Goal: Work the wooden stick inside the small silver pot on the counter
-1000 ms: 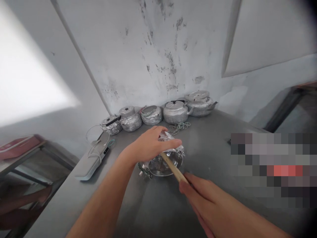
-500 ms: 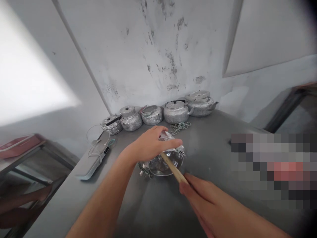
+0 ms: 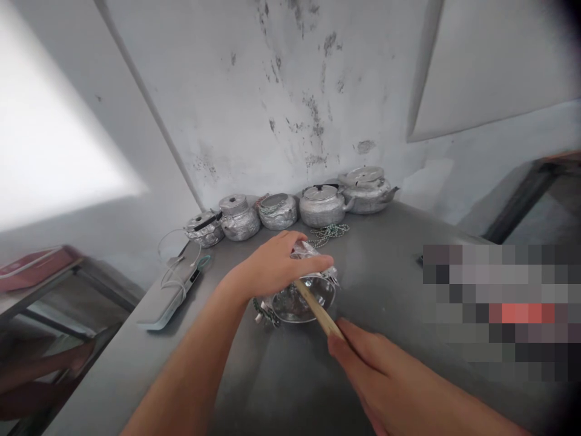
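Observation:
A dented silver metal pot (image 3: 295, 306), much like the kettles behind it, is tipped on the grey table with its round mouth facing me. My left hand (image 3: 284, 263) clasps its upper side, thumb stretched to the right and fingers curled over the far side. In my right hand (image 3: 363, 351) is a pale wooden stick (image 3: 319, 310), which slants up and left into the mouth of the pot. The stick's far end is hidden under my left hand and inside the pot. A green-and-white cord (image 3: 271, 313) lies at the pot's left side.
Several silver kettles (image 3: 322, 209) line the wall at the table's back. Behind the pot lies a loose beaded cord (image 3: 333, 231). A pale flat device (image 3: 170, 297) with a white cable rests at the left table edge. Further left, a pink tray (image 3: 39, 266) sits on another table.

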### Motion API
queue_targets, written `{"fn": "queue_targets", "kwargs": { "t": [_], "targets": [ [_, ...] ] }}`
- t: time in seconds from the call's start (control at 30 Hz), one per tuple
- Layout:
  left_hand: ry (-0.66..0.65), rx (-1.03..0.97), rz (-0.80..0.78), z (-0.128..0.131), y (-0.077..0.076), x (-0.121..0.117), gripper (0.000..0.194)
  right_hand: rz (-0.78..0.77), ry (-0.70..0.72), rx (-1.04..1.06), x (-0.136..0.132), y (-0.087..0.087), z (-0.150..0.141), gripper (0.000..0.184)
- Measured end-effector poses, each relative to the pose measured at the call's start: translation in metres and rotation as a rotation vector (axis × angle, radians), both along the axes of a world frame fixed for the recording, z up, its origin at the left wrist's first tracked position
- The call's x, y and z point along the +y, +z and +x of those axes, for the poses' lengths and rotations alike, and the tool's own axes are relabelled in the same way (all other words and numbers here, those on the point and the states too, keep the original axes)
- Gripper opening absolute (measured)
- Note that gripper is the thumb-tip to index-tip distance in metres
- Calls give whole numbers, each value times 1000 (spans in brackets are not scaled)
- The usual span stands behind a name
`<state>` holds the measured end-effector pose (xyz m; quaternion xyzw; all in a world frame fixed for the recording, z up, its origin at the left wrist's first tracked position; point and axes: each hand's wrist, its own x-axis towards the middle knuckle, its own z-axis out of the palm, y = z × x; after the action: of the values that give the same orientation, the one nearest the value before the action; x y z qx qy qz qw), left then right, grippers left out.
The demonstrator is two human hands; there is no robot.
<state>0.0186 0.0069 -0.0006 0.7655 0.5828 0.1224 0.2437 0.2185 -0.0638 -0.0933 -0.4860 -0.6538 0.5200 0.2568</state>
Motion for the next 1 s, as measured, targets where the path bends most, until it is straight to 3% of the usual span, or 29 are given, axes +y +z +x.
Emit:
{"fn": "queue_targets", "kwargs": {
  "t": [0.07, 0.23, 0.37, 0.5, 0.6, 0.7, 0.83, 0.93, 1.0],
  "targets": [
    [3, 2, 3, 0, 0, 0, 91, -15, 4, 30, 2, 7, -1, 55],
    [-3, -10, 11, 1, 0, 0, 90, -262, 40, 5, 3, 24, -8, 37],
    [7, -16, 17, 1, -1, 1, 89, -463, 36, 45, 1, 24, -17, 27],
    [2, -11, 31, 0, -2, 1, 89, -623, 102, 144, -4, 21, -20, 29],
    [-5, -16, 38, -1, -2, 2, 89, -570, 111, 181, -6, 16, -22, 29],
    [-10, -12, 33, 0, -2, 2, 88, -328, 50, 196, -6, 9, -24, 19],
    [-6, -6, 33, 0, -1, 1, 89, -344, 54, 196, -5, 5, -26, 12],
    [-7, 1, 20, 0, -1, 1, 89, -371, 29, 343, -4, -4, -28, 5],
    [-7, 4, 20, 0, -1, 1, 89, -465, 10, 425, -2, -13, -28, 16]
  ]
}}
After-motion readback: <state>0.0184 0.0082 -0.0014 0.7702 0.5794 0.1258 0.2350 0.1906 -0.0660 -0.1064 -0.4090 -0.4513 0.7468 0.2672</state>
